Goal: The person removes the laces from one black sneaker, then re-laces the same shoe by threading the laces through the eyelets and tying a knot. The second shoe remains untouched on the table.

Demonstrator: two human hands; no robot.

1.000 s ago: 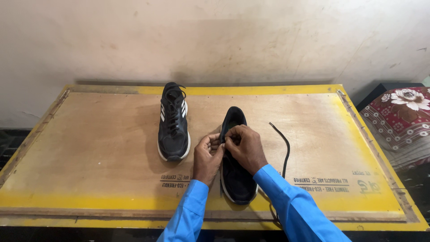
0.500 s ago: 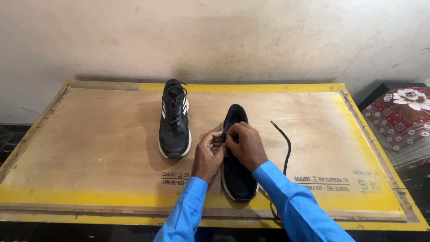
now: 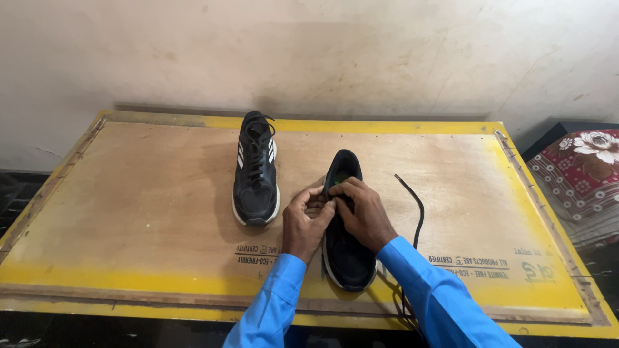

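Since the earlier frames little has shifted: both hands remain over the near shoe, the left hand having crept slightly closer to the right one, and the far shoe and the lace have not moved.

The near shoe, black, lies on the board right of centre, heel toward the person, toe toward the wall. The left hand sits against its left side at the tongue area; its fingers are bunched together and curled toward the shoe's opening, pinching something there, though what exactly cannot be told. The right hand lies across the top of the same shoe, fingers together and bent down onto the eyelet area, fingertips meeting those of the left hand.

A black lace trails loose on the board just right of the shoe, curving back toward the near edge.

The far shoe, black with white stripes and fully laced, stands apart to the left, untouched.

A floral cloth lies beyond the board's right edge.
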